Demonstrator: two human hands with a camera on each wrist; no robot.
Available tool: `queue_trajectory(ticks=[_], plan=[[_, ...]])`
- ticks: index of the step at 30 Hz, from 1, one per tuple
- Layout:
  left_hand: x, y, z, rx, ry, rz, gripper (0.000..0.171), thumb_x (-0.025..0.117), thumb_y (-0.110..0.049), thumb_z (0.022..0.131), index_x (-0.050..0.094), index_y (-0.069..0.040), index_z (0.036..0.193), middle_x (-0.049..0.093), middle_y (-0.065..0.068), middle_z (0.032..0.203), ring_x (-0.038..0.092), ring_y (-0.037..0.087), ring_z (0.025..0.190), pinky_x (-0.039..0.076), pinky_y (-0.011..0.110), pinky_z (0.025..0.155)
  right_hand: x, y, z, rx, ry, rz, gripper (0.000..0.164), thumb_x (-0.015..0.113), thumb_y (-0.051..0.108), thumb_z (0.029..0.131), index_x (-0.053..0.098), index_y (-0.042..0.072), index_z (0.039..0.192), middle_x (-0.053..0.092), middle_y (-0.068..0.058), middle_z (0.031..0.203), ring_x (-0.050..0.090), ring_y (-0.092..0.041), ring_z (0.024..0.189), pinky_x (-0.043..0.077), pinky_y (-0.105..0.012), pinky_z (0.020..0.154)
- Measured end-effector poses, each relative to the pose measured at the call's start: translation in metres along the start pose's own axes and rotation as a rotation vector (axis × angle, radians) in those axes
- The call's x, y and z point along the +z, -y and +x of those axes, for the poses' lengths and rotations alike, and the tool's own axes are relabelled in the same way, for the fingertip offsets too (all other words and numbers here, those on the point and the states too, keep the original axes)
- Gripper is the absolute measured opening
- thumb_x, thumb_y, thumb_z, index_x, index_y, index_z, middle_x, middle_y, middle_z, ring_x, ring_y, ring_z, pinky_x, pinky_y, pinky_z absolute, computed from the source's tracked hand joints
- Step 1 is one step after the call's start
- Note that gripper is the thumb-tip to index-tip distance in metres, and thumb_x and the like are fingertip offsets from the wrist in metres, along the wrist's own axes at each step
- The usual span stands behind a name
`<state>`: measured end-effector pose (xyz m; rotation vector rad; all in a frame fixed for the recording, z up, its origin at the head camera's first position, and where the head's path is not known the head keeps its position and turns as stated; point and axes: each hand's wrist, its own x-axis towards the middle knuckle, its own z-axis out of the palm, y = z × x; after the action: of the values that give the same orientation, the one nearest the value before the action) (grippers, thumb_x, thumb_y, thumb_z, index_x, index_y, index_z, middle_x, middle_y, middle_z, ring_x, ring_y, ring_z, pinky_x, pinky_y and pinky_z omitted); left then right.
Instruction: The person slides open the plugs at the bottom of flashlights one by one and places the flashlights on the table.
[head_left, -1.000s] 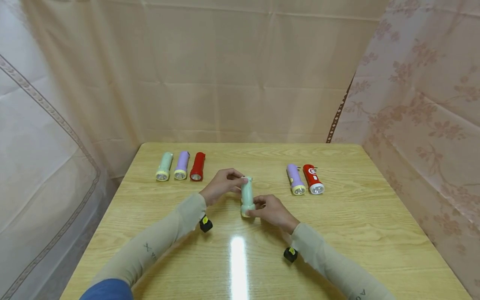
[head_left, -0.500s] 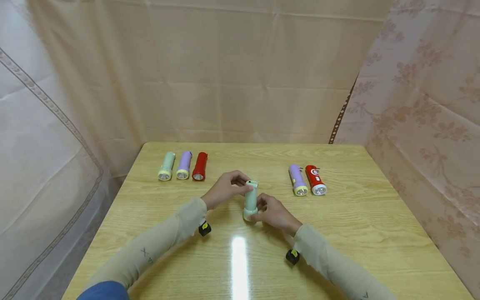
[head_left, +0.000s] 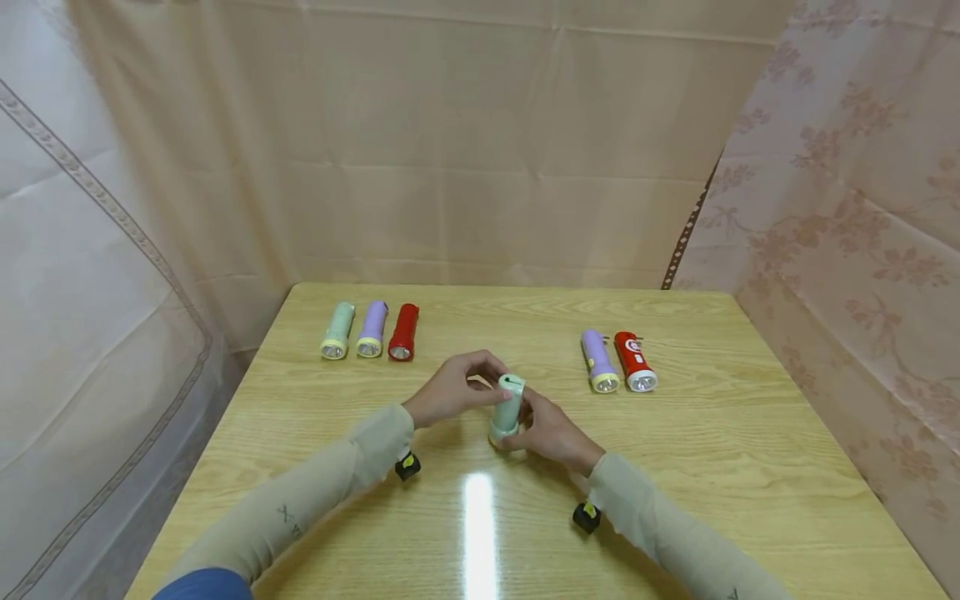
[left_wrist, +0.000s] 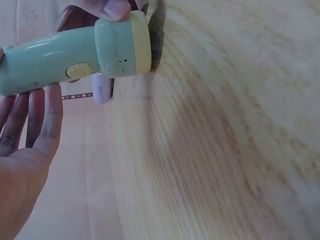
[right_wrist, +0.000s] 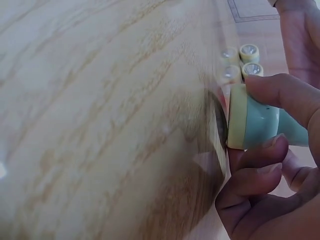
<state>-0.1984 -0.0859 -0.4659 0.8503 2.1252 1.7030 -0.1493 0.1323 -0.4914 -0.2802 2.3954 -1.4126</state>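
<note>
A mint-green flashlight (head_left: 507,413) stands nearly upright at the middle of the table, its lens end down and its tail facing up. My left hand (head_left: 454,390) pinches it near the tail between thumb and fingers. Lower down, my right hand (head_left: 553,431) grips the head. In the left wrist view the yellow button (left_wrist: 79,70) on the body shows, and a small face is printed on the head. The pale yellow rim (right_wrist: 237,116) is at the tabletop in the right wrist view; whether it touches is hard to tell. The lens is hidden.
At the back left of the table (head_left: 712,500) lie a green flashlight (head_left: 339,327), a purple flashlight (head_left: 372,325) and a red flashlight (head_left: 405,327). Another purple flashlight (head_left: 598,358) and a red-and-white flashlight (head_left: 633,358) lie toward the right. Curtains (head_left: 480,150) surround the table.
The green flashlight has been tipped more upright, so its tail end now faces the head camera. Both hands keep hold of it. The head view has shifted slightly.
</note>
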Motion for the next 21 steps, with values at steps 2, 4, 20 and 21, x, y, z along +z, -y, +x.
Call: queue_trajectory(ticks=[2,4,20,21], plan=[[0.001,-0.001,-0.002,0.01,0.015,-0.013,0.029,0.084,-0.029,0.089,0.07,-0.019,0.113,0.068,0.003,0.112,0.064,0.023,0.105,0.058,0.037,0.091,0.0,-0.001,0.0,-0.006,0.003,0.002,0.075,0.091,0.022,0.08,0.052,0.015,0.143,0.06,-0.006,0.11,0.054,-0.025,0.103,0.044,-0.039,0.088],[0.001,-0.001,-0.003,0.022,0.025,-0.023,0.03,0.084,-0.027,0.089,0.07,-0.018,0.113,0.068,0.004,0.111,0.065,0.024,0.104,0.058,0.037,0.09,0.0,-0.001,-0.001,-0.013,0.003,0.004,0.077,0.092,0.022,0.079,0.052,0.016,0.144,0.061,-0.005,0.111,0.054,-0.025,0.103,0.044,-0.039,0.089],[0.007,0.005,-0.012,0.083,0.057,-0.044,0.029,0.083,-0.015,0.089,0.068,-0.016,0.114,0.068,0.004,0.112,0.064,0.023,0.105,0.058,0.041,0.092,0.005,-0.004,-0.001,-0.031,-0.033,0.0,0.054,0.095,0.017,0.074,0.06,0.016,0.116,0.061,-0.004,0.106,0.055,-0.024,0.098,0.044,-0.038,0.085],[0.008,0.005,-0.012,0.084,0.056,-0.043,0.029,0.083,-0.015,0.089,0.068,-0.016,0.114,0.068,0.004,0.112,0.064,0.022,0.105,0.057,0.042,0.092,0.005,-0.004,-0.002,-0.027,-0.029,0.004,0.054,0.095,0.018,0.075,0.061,0.016,0.117,0.062,-0.004,0.106,0.055,-0.024,0.099,0.044,-0.039,0.086]])
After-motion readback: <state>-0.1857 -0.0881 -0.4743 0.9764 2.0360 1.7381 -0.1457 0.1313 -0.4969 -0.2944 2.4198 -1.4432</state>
